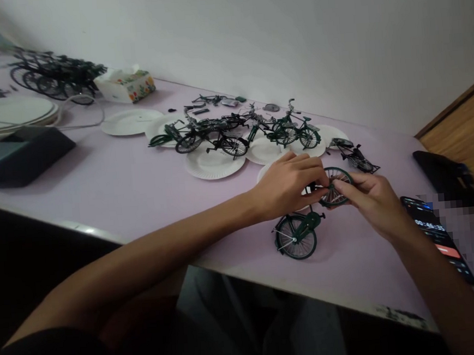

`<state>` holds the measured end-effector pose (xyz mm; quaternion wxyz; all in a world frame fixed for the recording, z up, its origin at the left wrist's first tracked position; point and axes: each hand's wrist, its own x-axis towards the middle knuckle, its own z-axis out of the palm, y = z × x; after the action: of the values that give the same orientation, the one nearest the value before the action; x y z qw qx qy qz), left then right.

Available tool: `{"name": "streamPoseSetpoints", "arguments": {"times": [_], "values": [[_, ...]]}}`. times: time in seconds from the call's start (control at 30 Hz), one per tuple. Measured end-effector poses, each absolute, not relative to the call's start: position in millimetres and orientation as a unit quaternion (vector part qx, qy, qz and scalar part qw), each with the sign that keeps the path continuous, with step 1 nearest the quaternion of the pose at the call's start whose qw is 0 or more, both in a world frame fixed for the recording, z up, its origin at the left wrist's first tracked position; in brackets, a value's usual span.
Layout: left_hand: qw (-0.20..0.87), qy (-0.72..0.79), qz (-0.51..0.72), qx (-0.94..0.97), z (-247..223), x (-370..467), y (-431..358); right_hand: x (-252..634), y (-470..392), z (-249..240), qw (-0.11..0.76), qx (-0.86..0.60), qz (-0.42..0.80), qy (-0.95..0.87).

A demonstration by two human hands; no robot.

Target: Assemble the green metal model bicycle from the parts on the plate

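A green miniature bicycle (312, 222) is tilted near the table's front edge, its rear wheel (296, 238) low over the tabletop. My left hand (290, 184) is closed on the bicycle's upper part, fingertips pinched by the spokes of the other wheel (336, 186). That wheel's rim is gripped from the right by my right hand (372, 199), its thumb laid over the spokes. Fingers cover the hub, so I cannot tell whether this wheel is fixed to the bicycle. The handlebar and saddle are hidden behind my left hand.
Several miniature bicycles (234, 139) stand and lie over paper plates (215, 165) behind my hands. More bicycles (58, 74) crowd the far left beside a tissue box (127, 86). A phone (436, 238) lies to the right; a dark box-like object (24, 156) sits at left.
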<state>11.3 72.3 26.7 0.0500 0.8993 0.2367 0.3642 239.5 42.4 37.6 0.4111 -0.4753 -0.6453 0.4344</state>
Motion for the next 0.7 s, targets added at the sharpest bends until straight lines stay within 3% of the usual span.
{"name": "streamPoseSetpoints", "arguments": {"times": [0.37,0.7], "values": [[0.017,0.267,0.325,0.907,12.3,13.2,78.6,235.9,47.1,29.2,0.384,-0.529,0.352,-0.670],[0.009,0.288,0.288,0.913,8.4,13.9,81.9,235.4,52.3,14.4,0.389,-0.514,0.417,-0.641]]}}
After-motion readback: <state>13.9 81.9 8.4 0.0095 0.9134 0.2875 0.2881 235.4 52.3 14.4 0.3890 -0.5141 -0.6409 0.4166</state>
